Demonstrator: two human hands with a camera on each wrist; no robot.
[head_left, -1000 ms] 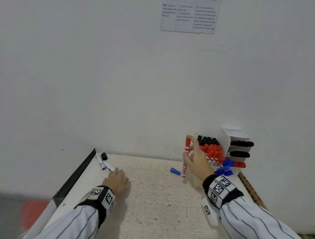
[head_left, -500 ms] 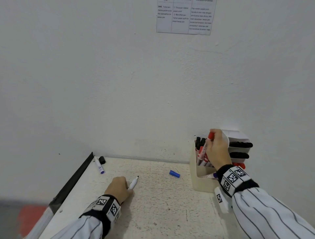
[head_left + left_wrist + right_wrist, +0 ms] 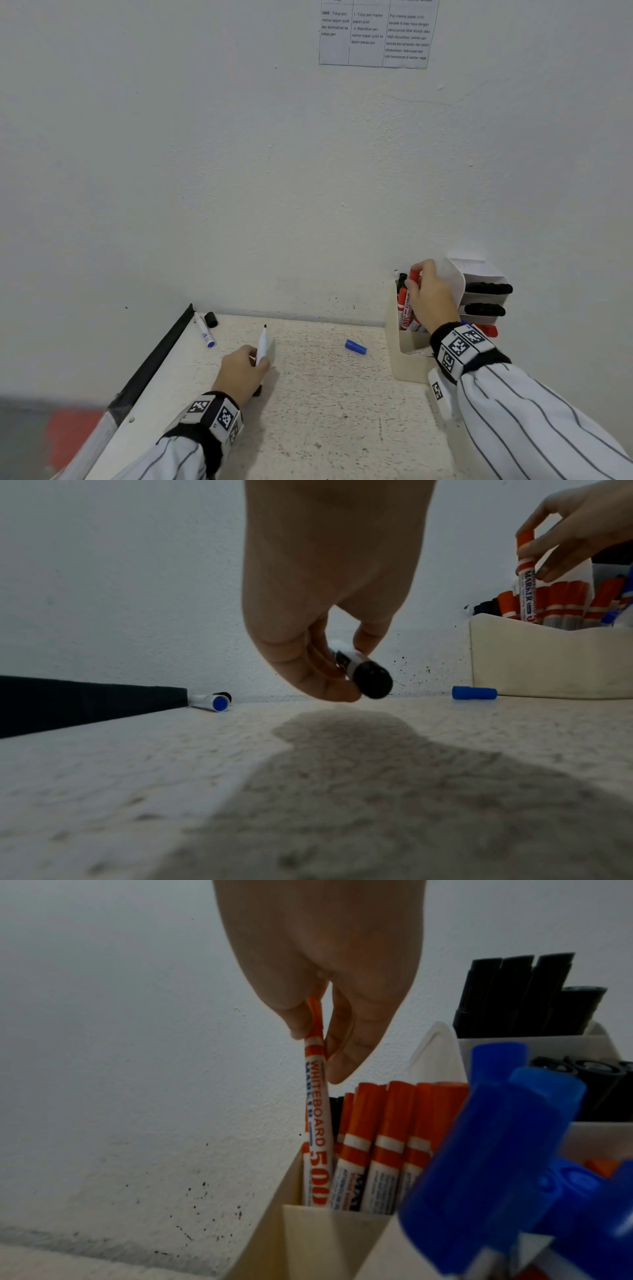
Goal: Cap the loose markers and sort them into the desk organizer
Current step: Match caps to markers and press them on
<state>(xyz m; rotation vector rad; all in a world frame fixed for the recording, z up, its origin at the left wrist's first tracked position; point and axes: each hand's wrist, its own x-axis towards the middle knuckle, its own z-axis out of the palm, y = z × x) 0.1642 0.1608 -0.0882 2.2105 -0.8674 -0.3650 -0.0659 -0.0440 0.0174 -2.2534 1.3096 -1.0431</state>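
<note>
Right hand [image 3: 432, 297] pinching the capped red marker [image 3: 317, 1115] near its cap, lowering it upright into the red compartment of the desk organizer [image 3: 407, 363] at 3 o'clock on the bench [image 3: 308, 411]; barrel partly inside, beside the other red markers [image 3: 387, 1148]. Left hand [image 3: 241, 371] curling round an uncapped black marker [image 3: 262, 344], tip pointing to 12 o'clock, raised just above the bench. Blue cap [image 3: 355, 346] lying between the hands; uncapped blue marker [image 3: 205, 330] and black cap [image 3: 211, 319] lying at 10 o'clock by the wall. Advisable: keeping the red marker vertical, sliding along the compartment wall, releasing only once bottomed; fetching the black cap next, judging by the bare tip.
</note>
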